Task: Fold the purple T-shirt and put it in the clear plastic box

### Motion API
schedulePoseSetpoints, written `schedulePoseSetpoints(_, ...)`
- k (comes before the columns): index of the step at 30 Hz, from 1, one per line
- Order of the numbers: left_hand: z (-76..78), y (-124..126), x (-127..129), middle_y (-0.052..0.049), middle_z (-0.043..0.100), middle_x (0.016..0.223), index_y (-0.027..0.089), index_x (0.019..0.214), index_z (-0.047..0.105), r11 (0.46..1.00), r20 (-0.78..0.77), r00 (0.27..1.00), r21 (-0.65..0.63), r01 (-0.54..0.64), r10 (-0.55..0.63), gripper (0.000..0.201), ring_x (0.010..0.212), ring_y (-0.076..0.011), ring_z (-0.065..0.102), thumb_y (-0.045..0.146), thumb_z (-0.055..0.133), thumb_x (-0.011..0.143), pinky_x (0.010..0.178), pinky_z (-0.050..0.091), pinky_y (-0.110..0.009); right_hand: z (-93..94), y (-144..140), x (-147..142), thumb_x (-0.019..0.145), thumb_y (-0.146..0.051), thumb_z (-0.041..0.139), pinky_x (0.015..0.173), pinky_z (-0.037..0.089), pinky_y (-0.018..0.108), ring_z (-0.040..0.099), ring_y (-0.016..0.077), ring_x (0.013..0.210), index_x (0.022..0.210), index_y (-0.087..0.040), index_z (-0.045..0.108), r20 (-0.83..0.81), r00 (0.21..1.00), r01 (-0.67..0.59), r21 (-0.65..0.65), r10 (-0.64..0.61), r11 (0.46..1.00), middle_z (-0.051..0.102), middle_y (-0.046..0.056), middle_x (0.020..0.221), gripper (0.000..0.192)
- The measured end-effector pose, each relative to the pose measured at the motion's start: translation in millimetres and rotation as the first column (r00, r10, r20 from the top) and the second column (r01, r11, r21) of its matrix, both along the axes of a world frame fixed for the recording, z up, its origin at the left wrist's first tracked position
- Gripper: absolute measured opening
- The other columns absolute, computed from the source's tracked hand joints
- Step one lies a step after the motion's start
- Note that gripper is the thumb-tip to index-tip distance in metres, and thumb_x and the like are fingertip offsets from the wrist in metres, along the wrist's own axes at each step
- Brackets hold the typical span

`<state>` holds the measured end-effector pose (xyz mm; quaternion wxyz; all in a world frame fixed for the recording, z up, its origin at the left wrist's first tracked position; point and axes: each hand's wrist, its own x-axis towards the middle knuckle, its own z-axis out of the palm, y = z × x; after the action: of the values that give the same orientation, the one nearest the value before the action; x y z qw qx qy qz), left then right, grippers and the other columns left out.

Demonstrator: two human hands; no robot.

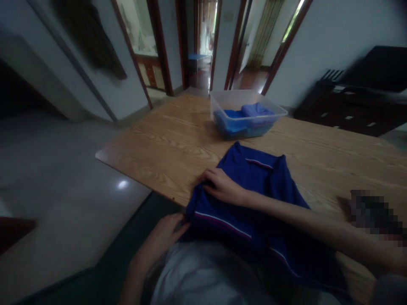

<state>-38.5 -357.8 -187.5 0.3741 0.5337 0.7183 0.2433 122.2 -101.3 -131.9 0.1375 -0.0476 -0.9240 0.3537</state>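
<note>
A dark blue shirt (260, 190) with thin white and red stripes lies on the wooden table (171, 140), its lower part hanging over the near edge. My right hand (222, 186) reaches across and presses down on the shirt's left side, fingers curled on the cloth. My left hand (163, 237) grips the shirt's lower left edge just below the table's edge.
A clear plastic bin (246, 112) with folded blue cloths stands at the table's far side. A dark object (375, 212), blurred out, lies at the right. A dark cabinet (349, 110) stands beyond the table. Doorways open at the back; pale floor lies left.
</note>
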Motion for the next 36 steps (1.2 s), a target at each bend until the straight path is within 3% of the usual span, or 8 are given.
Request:
schedulePoseSetpoints(6, 31.2, -10.2, -53.4, -0.003, 0.083, 0.095, 0.024, 0.097, 0.083, 0.95, 0.085, 0.99, -0.281, 0.133, -0.113, 0.029, 0.092, -0.0242, 0.079, 0.045, 0.063, 0.1, 0.08, 0.055, -0.03, 13.2, -77.7, 68.2, 0.101, -0.065, 0.068, 0.115, 0.047, 0.061, 0.057, 0.042, 0.138, 0.155, -0.012, 0.055, 0.114, 0.979, 0.087, 0.511, -0.168, 0.855, 0.06, 0.026, 0.152, 0.077)
schedulePoseSetpoints(12, 103.1, 99.2, -45.1, -0.004, 0.081, 0.097, 0.024, 0.104, 0.078, 0.962, 0.042, 0.961, -0.023, 0.274, -0.273, 0.045, 0.088, -0.0222, 0.076, 0.058, 0.049, 0.109, 0.082, 0.055, -0.03, -9.2, -98.5, 85.9, 0.1, -0.028, 0.071, 0.094, 0.055, 0.049, 0.067, 0.032, 0.102, 0.123, -0.018, 0.072, 0.151, 0.969, 0.06, 0.618, -0.193, 0.784, 0.075, 0.014, 0.114, 0.025)
schedulePoseSetpoints(17, 78.6, 204.8, -15.5, -0.009, 0.079, 0.1, 0.02, 0.101, 0.074, 0.947, -0.396, 0.894, 0.147, 0.287, -0.21, 0.038, 0.093, -0.0266, 0.073, 0.048, 0.049, 0.109, 0.086, 0.052, -0.035, -7.0, -94.1, 78.7, 0.103, -0.018, 0.064, 0.084, 0.052, 0.043, 0.064, 0.027, 0.091, 0.108, -0.02, 0.07, 0.146, 0.98, 0.022, 0.588, -0.133, 0.808, 0.072, 0.009, 0.101, 0.008)
schedulePoseSetpoints(21, 61.7, 230.8, -5.4, -0.006, 0.078, 0.094, 0.02, 0.103, 0.072, 0.933, -0.485, 0.848, 0.157, 0.323, -0.212, 0.033, 0.089, -0.0262, 0.073, 0.051, 0.061, 0.106, 0.082, 0.05, -0.034, 3.5, -91.1, 73.6, 0.108, -0.022, 0.06, 0.085, 0.049, 0.038, 0.065, 0.0221, 0.088, 0.107, -0.022, 0.068, 0.185, 0.971, 0.056, 0.446, -0.154, 0.893, 0.072, 0.005, 0.102, 0.008)
schedulePoseSetpoints(25, 74.1, 214.7, 5.0, -0.01, 0.079, 0.107, 0.019, 0.11, 0.07, 0.946, -0.591, 0.782, 0.095, 0.311, -0.198, 0.031, 0.099, -0.0291, 0.075, 0.049, 0.066, 0.105, 0.086, 0.051, -0.036, 33.4, -30.2, 71.1, 0.115, -0.04, 0.05, 0.09, 0.049, 0.037, 0.069, 0.0221, 0.092, 0.109, -0.023, 0.07, 0.201, 0.961, 0.128, 0.288, -0.19, 0.949, 0.076, 0.007, 0.104, 0.028)
schedulePoseSetpoints(28, 85.3, 181.8, 15.7, -0.017, 0.075, 0.125, 0.017, 0.127, 0.066, 0.985, -0.717, 0.69, 0.03, 0.169, -0.096, 0.034, 0.109, -0.0334, 0.075, 0.045, 0.059, 0.109, 0.086, 0.052, -0.038, 47.1, 58.5, 67.1, 0.107, -0.038, 0.06, 0.081, 0.049, 0.035, 0.07, 0.0249, 0.084, 0.091, -0.02, 0.069, 0.233, 0.841, 0.414, 0.303, -0.488, 0.858, 0.076, 0.012, 0.091, 0.026)
schedulePoseSetpoints(32, 82.9, 134.9, 24.2, -0.013, 0.075, 0.122, 0.02, 0.121, 0.067, 0.993, -0.707, 0.7, -0.036, 0.112, -0.104, 0.026, 0.113, -0.0323, 0.074, 0.042, 0.055, 0.111, 0.086, 0.054, -0.037, 28.1, 154.2, 47.4, 0.11, -0.047, 0.056, 0.076, 0.051, 0.033, 0.072, 0.0254, 0.085, 0.116, -0.019, 0.066, 0.196, 0.742, 0.596, 0.242, -0.641, 0.765, 0.078, 0.013, 0.098, 0.031)
schedulePoseSetpoints(36, 64.5, 109.0, 19.8, -0.005, 0.078, 0.113, 0.026, 0.11, 0.069, 0.997, -0.588, 0.809, 0.06, 0.054, -0.008, 0.018, 0.104, -0.0259, 0.077, 0.035, 0.054, 0.112, 0.085, 0.054, -0.034, -2.8, 188.5, 26.3, 0.103, -0.047, 0.067, 0.073, 0.053, 0.031, 0.071, 0.0228, 0.083, 0.127, -0.016, 0.064, 0.196, 0.755, 0.615, 0.122, -0.626, 0.779, 0.078, 0.012, 0.1, 0.039)
